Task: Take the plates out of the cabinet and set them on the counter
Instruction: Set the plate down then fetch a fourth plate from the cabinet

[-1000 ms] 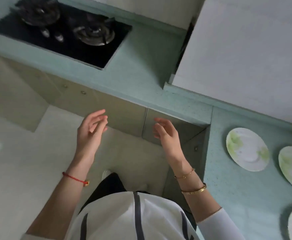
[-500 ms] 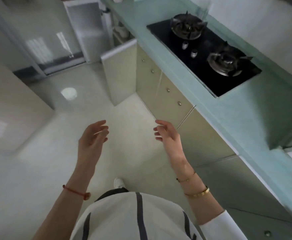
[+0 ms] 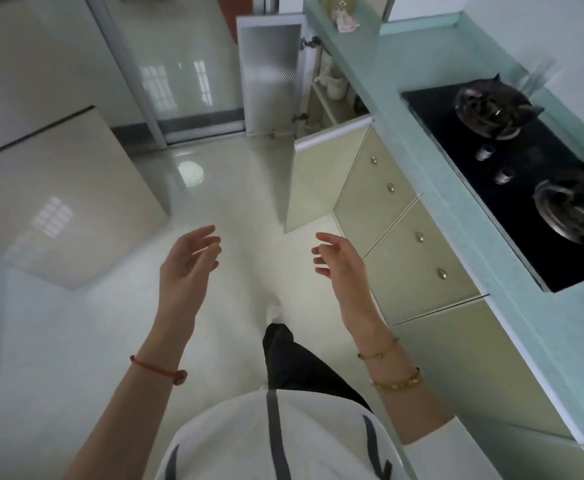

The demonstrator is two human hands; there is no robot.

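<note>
Out in front of me, both hands hang over the floor and hold nothing. My left hand has loose, bent fingers, and so does my right hand. Far ahead of my right hand the cabinet is open, with white dishes inside, too small to tell if they are plates. Right of that hand is the green counter with the black stove.

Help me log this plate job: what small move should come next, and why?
Probably a step forward toward the open cabinet: the left hand and right hand hang empty over the floor, and the cabinet stands well ahead.
</note>
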